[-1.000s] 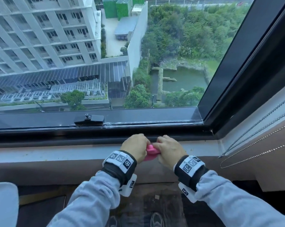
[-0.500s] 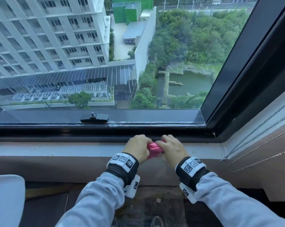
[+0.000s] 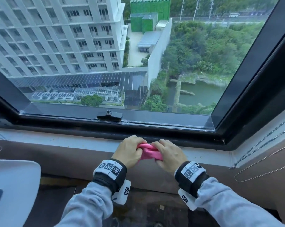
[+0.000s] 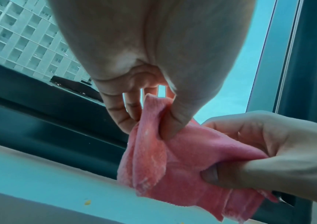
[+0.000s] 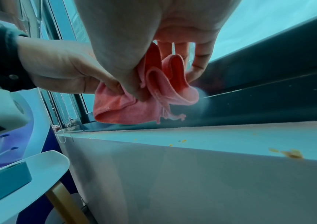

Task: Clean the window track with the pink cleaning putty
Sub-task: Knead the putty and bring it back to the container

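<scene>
The pink cleaning putty (image 3: 149,152) looks like a soft folded sheet and hangs between both hands just above the white sill (image 3: 65,141). My left hand (image 3: 138,149) pinches its left end, thumb against fingers (image 4: 150,119). At the other end, my right hand (image 3: 161,155) grips it with the thumb pressed into the folds (image 5: 165,72). The putty (image 4: 173,159) droops in layered folds (image 5: 127,109). The dark window track (image 3: 89,130) runs along the frame right behind the hands.
A black window latch (image 3: 109,115) sits on the lower frame to the left. Bead chains (image 3: 261,145) hang at the right wall. A white seat (image 3: 11,185) stands at lower left. Yellow crumbs (image 5: 292,153) lie on the sill.
The hands have drawn slightly apart, and more of the pink putty shows between them. They stay over the same spot on the sill.
</scene>
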